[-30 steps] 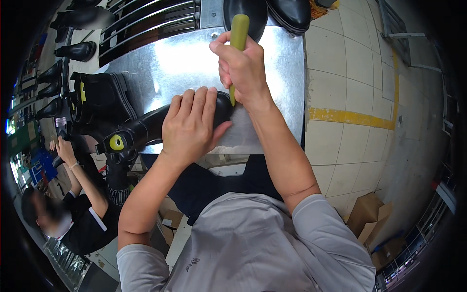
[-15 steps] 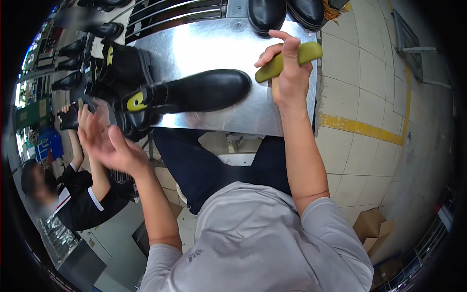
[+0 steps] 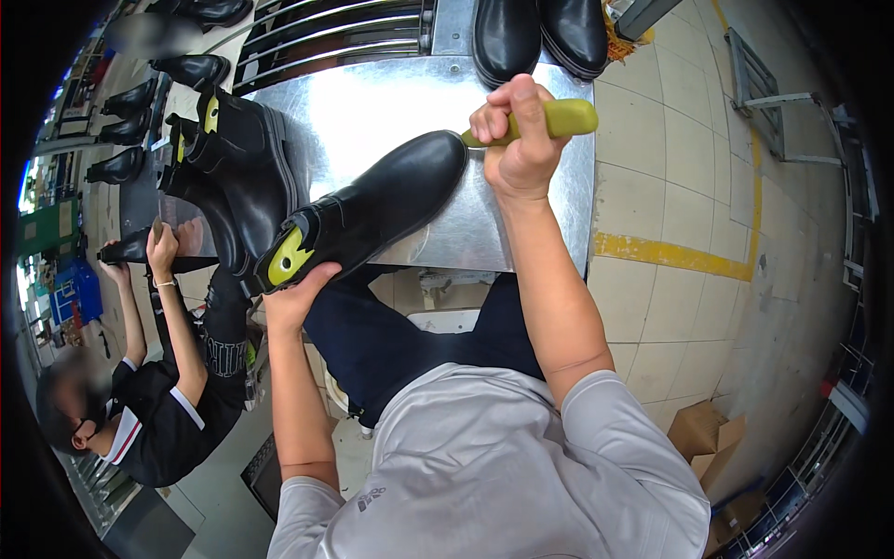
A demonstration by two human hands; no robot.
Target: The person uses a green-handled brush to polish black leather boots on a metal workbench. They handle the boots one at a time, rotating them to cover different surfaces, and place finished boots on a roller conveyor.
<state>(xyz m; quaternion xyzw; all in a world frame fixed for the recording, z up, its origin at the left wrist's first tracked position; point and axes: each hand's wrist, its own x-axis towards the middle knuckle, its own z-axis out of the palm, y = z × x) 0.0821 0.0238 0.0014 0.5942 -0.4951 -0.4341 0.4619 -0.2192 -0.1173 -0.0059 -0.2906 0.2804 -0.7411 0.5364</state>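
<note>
A black ankle boot (image 3: 396, 191) with a yellow-green inner patch lies across the metal tabletop (image 3: 372, 93), its toe pointing right and away from me. My left hand (image 3: 300, 300) is closed on its shaft, at the near left end. In my right fist (image 3: 521, 140) is an olive-green tool (image 3: 572, 117), whose thick end sticks out to the right. Its narrow end meets the rim of the boot's toe; the exact shape of that tip is too small to tell.
More black boots (image 3: 253, 163) stand close by on the left. Another pair (image 3: 507, 42) sits at the far edge, near a metal roller rack (image 3: 335, 37). A co-worker (image 3: 168, 401) at left handles a dark shoe. Cardboard boxes (image 3: 698, 433) lie on the floor at right.
My left hand, lifted and open before, now grips the boot's shaft. The boot has turned, its shaft end swinging nearer me. My right hand has brought the tool to the toe.
</note>
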